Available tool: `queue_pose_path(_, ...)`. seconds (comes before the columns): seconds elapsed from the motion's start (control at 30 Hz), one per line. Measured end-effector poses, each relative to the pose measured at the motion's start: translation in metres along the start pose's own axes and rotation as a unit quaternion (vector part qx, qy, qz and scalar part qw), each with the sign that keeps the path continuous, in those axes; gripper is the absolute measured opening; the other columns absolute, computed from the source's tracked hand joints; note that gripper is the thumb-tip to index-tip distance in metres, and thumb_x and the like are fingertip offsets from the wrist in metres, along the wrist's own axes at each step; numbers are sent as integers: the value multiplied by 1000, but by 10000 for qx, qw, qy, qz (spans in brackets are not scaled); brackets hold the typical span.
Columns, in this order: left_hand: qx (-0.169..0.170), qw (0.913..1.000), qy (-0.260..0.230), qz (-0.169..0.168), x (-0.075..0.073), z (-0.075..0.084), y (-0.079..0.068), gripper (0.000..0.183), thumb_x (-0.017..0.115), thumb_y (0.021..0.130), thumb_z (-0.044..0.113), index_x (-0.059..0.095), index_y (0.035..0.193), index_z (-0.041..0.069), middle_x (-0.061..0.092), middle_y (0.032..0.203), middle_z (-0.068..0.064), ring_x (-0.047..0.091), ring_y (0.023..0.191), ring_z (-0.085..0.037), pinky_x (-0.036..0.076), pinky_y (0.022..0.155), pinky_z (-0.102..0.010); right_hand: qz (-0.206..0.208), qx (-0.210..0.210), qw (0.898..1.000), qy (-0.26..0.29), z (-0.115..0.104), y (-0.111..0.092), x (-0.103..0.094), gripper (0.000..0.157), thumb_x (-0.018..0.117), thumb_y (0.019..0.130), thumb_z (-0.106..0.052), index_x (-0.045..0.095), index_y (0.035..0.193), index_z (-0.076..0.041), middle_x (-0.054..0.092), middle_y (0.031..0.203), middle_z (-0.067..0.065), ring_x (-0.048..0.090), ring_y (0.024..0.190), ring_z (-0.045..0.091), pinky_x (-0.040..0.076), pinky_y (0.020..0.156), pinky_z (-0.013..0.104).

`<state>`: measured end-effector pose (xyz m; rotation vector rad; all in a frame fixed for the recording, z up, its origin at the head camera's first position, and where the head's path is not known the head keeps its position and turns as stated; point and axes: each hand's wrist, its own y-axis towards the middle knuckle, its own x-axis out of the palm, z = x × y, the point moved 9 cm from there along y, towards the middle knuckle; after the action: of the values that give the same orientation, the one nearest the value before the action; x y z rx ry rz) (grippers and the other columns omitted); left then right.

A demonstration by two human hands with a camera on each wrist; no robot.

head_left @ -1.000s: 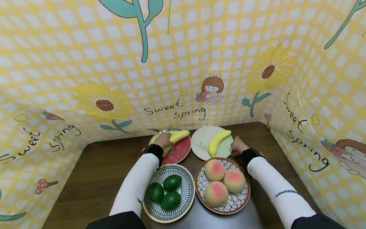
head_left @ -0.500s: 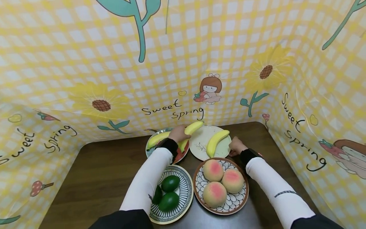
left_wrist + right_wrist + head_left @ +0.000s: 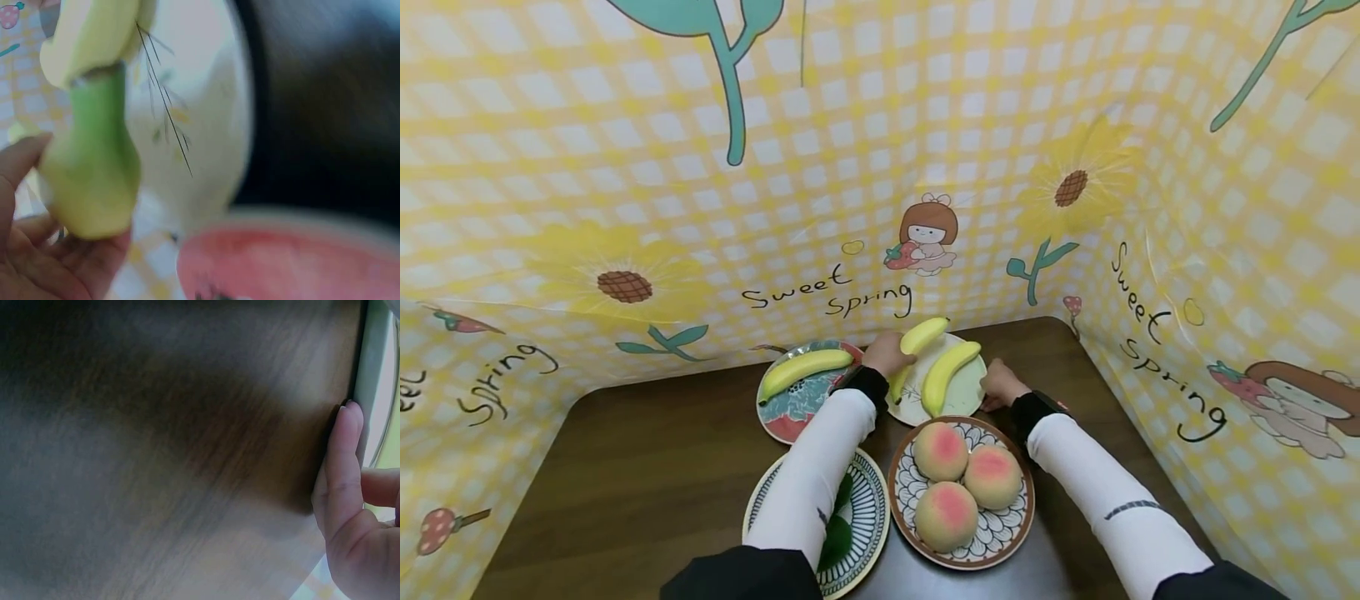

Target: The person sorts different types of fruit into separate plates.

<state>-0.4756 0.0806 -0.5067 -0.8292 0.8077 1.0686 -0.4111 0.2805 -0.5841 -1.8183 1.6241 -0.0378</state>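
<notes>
A yellow banana is in my left hand, above the left part of a pale plate with a twig pattern. In the left wrist view, my fingers and thumb hold the banana near its green end, and another banana lies just beyond. That second banana rests on the pale plate. At this plate's right rim, my right hand grips the edge; the right wrist view has the thumb over the rim and fingers along its outside. One more banana lies on a red and blue flowered plate.
In front, a brown-rimmed plate bears three peaches. A striped plate to its left holds green oval fruit, partly hidden by my left sleeve. The dark wooden table meets a yellow checked cloth behind.
My left hand has carried a banana rightward from the red flowered plate to the pale plate. My right hand stays at the pale plate's rim. The head view has turned slightly right.
</notes>
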Motion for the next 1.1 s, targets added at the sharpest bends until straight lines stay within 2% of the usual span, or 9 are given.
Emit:
queue_pose_path(0.13, -387, 9992, -52, -2, 11, -2, 0, 37, 73, 94, 24, 68, 125, 4, 73, 119, -15, 69, 102, -28, 54, 87, -39, 17, -45, 10000, -13, 1, 1, 2, 63, 34, 102, 2, 1, 153, 18, 53, 97, 26, 56, 49, 15, 55, 50, 24)
queue_pose_path(0.27, -514, 9986, -64, -116, 21, -1, -3, 46, 73, 95, 25, 63, 134, 3, 71, 127, -16, 69, 111, -31, 54, 96, -42, 55, -10, 9999, -99, 3, 1, 6, 62, 35, 103, 1, 4, 154, 16, 55, 97, 25, 56, 49, 15, 55, 49, 23)
queue_pose_path(0.4, -408, 9991, 85, -124, 27, 2, -4, 51, 72, 95, 24, 60, 140, 3, 69, 134, -16, 67, 119, -31, 53, 103, -41, 84, -23, 9999, -120, 2, -1, 7, 60, 36, 102, 1, 7, 153, 16, 54, 98, 26, 55, 47, 14, 54, 47, 22)
queue_pose_path(0.53, -247, 9994, -124, -218, 29, 10, -1, 53, 68, 96, 21, 57, 143, 0, 66, 138, -19, 64, 124, -33, 50, 108, -43, 141, 33, 9998, -136, 2, 3, 2, 62, 36, 103, 0, 6, 154, 15, 55, 106, 32, 57, 48, 18, 57, 49, 28)
queue_pose_path(0.67, -2, 9991, -297, -307, 30, 17, 3, 54, 63, 98, 21, 52, 146, -2, 61, 144, -21, 60, 132, -35, 47, 113, -43, 150, 70, 9997, -156, 9, 23, -3, 63, 37, 102, 1, 6, 154, 14, 56, 113, 37, 63, 52, 25, 62, 58, 38)
queue_pose_path(0.8, 132, 9986, -267, -448, 32, 19, 6, 54, 58, 100, 23, 51, 148, -2, 58, 148, -21, 57, 136, -34, 45, 115, -42, 87, -84, 9998, -170, 19, 45, -3, 64, 37, 101, 0, 3, 154, 14, 54, 115, 39, 66, 55, 29, 62, 58, 40)
queue_pose_path(0.9, 115, 9977, -286, -607, 35, 18, 5, 54, 56, 101, 22, 49, 149, -3, 56, 150, -21, 55, 138, -34, 44, 116, -42, 96, -64, 9998, -156, 14, 36, -3, 66, 37, 102, 0, 1, 155, 14, 52, 122, 42, 66, 55, 29, 62, 57, 39)
queue_pose_path(0.93, 116, 9973, -288, -665, 35, 17, 5, 55, 56, 101, 22, 47, 150, -3, 55, 151, -21, 54, 140, -34, 43, 117, -42, 126, 69, 9997, -200, 8, 24, -3, 66, 37, 102, 1, 1, 156, 13, 50, 127, 42, 65, 55, 28, 62, 59, 39)
queue_pose_path(1.1, 257, 9948, -290, -945, 38, 16, 1, 62, 57, 100, 22, 41, 154, -4, 49, 156, -21, 48, 145, -33, 39, 121, -41, 138, -29, 9997, -207, 0, 3, -1, 64, 35, 102, 2, 1, 154, 16, 47, 130, 46, 60, 50, 19, 58, 51, 28)
